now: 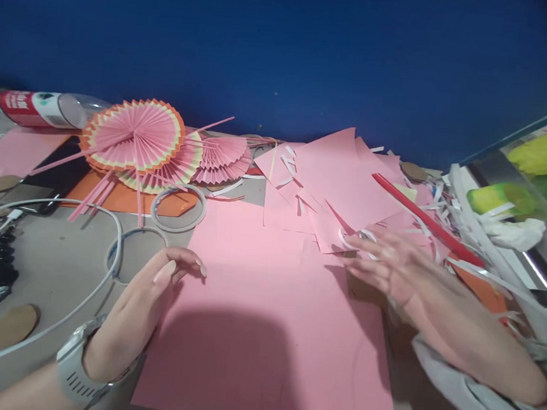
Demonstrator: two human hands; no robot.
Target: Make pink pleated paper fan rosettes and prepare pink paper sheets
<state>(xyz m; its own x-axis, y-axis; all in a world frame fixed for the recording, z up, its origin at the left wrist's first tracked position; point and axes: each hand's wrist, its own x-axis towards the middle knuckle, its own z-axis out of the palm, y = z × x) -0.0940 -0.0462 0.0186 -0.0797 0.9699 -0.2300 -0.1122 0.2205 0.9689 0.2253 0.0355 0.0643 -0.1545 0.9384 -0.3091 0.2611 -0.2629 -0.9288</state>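
The large pink sheet [267, 275] lies flat in the middle of the table [75, 251], right in front of me and between my hands, probably so that I can reach both its sides. My shadow falls across its near part. The pile of pink paper [357, 180] sits at its far right edge and partly over it, with white strips and a long red strip [426, 216] beside it; I take this to be pushed back to free the near space. The pleated paper fans [136, 135] rest at the far left, likely out there so their folds don't get crushed. Two tape rings, one white [175, 229] and one darker [110, 258], lie near my left hand [148, 290], which seems a handy spot.

That hand hovers by the sheet's left edge, wrist raised, fingers loosely bent and pointing right, thumb on top, with nothing in its grasp. My right hand [387, 266] comes in from the right, fingers stretched out leftward and slightly apart, blurred; I see nothing gripped, and can't tell whether the fingertips touch the paper beneath.
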